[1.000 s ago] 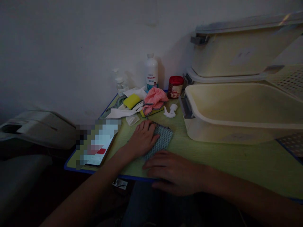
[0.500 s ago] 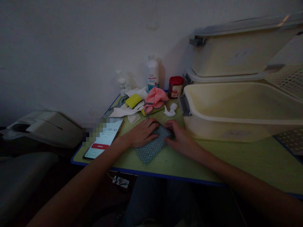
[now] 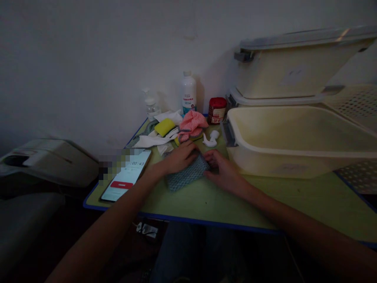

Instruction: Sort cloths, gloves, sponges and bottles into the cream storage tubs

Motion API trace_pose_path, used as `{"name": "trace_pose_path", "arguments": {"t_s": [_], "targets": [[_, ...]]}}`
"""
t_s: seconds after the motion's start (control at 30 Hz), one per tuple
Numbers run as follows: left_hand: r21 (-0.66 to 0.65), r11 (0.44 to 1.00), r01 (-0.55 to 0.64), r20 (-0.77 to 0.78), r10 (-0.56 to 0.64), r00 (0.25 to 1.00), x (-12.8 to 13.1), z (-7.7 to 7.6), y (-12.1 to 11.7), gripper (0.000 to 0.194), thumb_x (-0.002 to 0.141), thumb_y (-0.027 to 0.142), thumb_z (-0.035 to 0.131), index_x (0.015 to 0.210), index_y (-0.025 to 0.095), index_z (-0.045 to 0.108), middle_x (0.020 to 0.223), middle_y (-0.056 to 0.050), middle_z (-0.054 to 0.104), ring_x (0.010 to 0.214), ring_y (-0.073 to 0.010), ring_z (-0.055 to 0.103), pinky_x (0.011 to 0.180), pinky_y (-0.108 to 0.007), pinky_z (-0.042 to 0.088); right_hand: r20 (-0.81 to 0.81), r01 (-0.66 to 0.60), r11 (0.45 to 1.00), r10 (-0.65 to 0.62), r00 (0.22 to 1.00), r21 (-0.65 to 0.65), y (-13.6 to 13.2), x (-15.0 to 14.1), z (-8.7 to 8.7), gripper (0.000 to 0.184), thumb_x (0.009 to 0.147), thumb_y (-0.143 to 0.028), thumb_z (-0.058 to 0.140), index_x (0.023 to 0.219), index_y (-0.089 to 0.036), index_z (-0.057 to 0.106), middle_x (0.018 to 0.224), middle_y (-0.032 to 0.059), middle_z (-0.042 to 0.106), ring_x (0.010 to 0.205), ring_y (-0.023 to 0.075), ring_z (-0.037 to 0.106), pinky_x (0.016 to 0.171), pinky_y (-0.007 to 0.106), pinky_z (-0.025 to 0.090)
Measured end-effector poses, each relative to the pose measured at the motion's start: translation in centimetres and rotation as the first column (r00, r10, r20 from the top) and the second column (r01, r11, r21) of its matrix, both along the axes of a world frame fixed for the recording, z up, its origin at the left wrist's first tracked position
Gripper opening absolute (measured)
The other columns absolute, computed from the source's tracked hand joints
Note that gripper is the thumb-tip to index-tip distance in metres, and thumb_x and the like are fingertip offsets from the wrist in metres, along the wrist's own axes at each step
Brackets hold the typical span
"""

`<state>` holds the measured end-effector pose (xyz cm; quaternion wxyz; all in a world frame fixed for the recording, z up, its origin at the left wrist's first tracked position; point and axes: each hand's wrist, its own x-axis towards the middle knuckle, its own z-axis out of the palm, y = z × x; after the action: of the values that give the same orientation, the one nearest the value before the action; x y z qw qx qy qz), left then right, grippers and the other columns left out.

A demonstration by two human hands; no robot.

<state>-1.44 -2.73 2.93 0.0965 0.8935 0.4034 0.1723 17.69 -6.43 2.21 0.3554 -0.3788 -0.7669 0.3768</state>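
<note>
And here's the cloth (image 3: 187, 177), blue-grey and knitted, lying on the near-middle part of the tabletop (image 3: 212, 204), between the phone and the tub. Its long axis runs on a slant, from the near left to the far right; the dark-trimmed end points right and away, towards the tub. The left hand (image 3: 179, 158) comes across its far left part, palm down, fingers close together and bent; whether they grip, I cannot tell. Over on the trimmed end, the right hand (image 3: 223, 173) is partly open, thumb and fingers apart around the corner.

Just beyond sits the pink cloth (image 3: 192, 125), crumpled, with the yellow sponge (image 3: 164, 127) to its left and a white piece (image 3: 211, 138) to its right. At the back stand the white bottle (image 3: 189, 92), upright, and the red jar (image 3: 217, 111). Out left lies the phone (image 3: 126, 177), lit; to the right, the open cream tub (image 3: 265, 165).
</note>
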Motion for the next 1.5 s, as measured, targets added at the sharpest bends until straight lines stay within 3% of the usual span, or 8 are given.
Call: {"name": "trace_pose_path", "arguments": {"t_s": [0.1,0.23,0.43,0.67,0.97,1.13,1.37,1.5], "targets": [[0.101,0.989,-0.109,0.070,0.103,0.992,0.8,-1.0,-0.4,0.028,0.091,0.027,0.036,0.110,0.013,0.051,0.104,-0.011,0.051,0.101,-0.0231,0.049,0.091,-0.043,0.044,-0.015,0.007,1.000,-0.006,1.000,0.020,-0.2,0.0,0.1,0.030,0.068,-0.008,0.054,0.094,-0.021,0.044,0.086,0.0017,0.057,0.081,0.0151,0.058,0.073,0.032,0.049],[0.154,0.986,-0.062,0.095,0.048,0.994,0.8,-1.6,-0.8,0.031,0.088,0.016,0.036,0.114,0.015,0.053,0.116,-0.013,0.045,0.114,-0.0242,0.043,0.098,-0.044,0.039,-0.015,0.017,0.996,-0.016,1.000,0.087,-0.9,-0.1,0.5,0.032,0.068,-0.008,0.056,0.095,-0.021,0.045,0.083,0.0005,0.057,0.077,0.0145,0.058,0.071,0.030,0.048],[0.152,0.988,-0.018,0.218,-0.016,0.976,0.6,-1.0,-1.0,0.029,0.074,0.000,0.037,0.091,0.017,0.054,0.119,-0.011,0.044,0.118,-0.0223,0.041,0.101,-0.043,0.036,0.030,-0.032,0.988,0.028,0.999,0.152,-2.2,-0.2,1.3,0.031,0.071,-0.007,0.053,0.098,-0.021,0.045,0.086,0.0017,0.059,0.078,0.0149,0.060,0.071,0.030,0.049],[0.176,0.983,-0.052,0.265,0.004,0.964,0.6,-0.5,-1.4,0.026,0.061,-0.004,0.037,0.072,0.019,0.042,0.104,-0.008,0.047,0.106,-0.0209,0.046,0.092,-0.040,0.041,0.028,0.049,0.983,-0.055,0.998,0.176,-1.9,-0.1,1.2,0.040,0.068,-0.007,0.056,0.103,-0.021,0.041,0.096,0.0053,0.056,0.082,0.0170,0.057,0.074,0.033,0.050],[0.260,0.963,-0.066,0.318,-0.020,0.948,0.6,-0.6,-1.8,0.026,0.064,-0.004,0.038,0.072,0.021,0.041,0.103,-0.007,0.048,0.106,-0.0191,0.045,0.095,-0.039,0.038,0.079,-0.084,0.996,0.083,0.993,0.009,-1.3,-0.2,0.9,0.056,0.068,-0.008,0.060,0.117,-0.017,0.036,0.102,0.0096,0.061,0.099,0.0215,0.060,0.085,0.038,0.047],[0.314,0.943,-0.111,0.353,-0.007,0.936,0.6,-0.5,-2.1,0.027,0.064,-0.004,0.039,0.073,0.021,0.040,0.102,-0.006,0.050,0.107,-0.0188,0.045,0.097,-0.040,0.037,0.081,-0.101,0.995,0.102,0.992,-0.014,-1.0,-0.4,0.8,0.063,0.071,-0.011,0.062,0.126,-0.017,0.034,0.098,0.0083,0.063,0.095,0.0212,0.062,0.081,0.038,0.048],[0.410,0.893,-0.185,0.335,0.041,0.941,0.5,-0.4,-2.3,0.023,0.067,0.004,0.041,0.081,0.023,0.044,0.097,-0.005,0.057,0.101,-0.0211,0.049,0.093,-0.042,0.038,0.212,-0.034,0.993,0.009,0.977,0.115,-0.9,-0.5,1.1,0.012,0.071,-0.012,0.066,0.079,-0.017,0.059,0.070,-0.0006,0.061,0.065,0.0143,0.057,0.061,0.025,0.041],[0.412,0.886,-0.212,0.317,0.079,0.945,0.5,-0.5,-2.3,0.021,0.063,0.005,0.042,0.074,0.023,0.042,0.095,-0.005,0.058,0.099,-0.0220,0.050,0.091,-0.042,0.039,0.254,-0.062,0.973,0.003,0.967,0.224,-1.1,-0.5,1.2,0.010,0.070,-0.012,0.066,0.069,-0.017,0.058,0.062,-0.0024,0.056,0.058,0.0114,0.049,0.057,0.023,0.034]]}}
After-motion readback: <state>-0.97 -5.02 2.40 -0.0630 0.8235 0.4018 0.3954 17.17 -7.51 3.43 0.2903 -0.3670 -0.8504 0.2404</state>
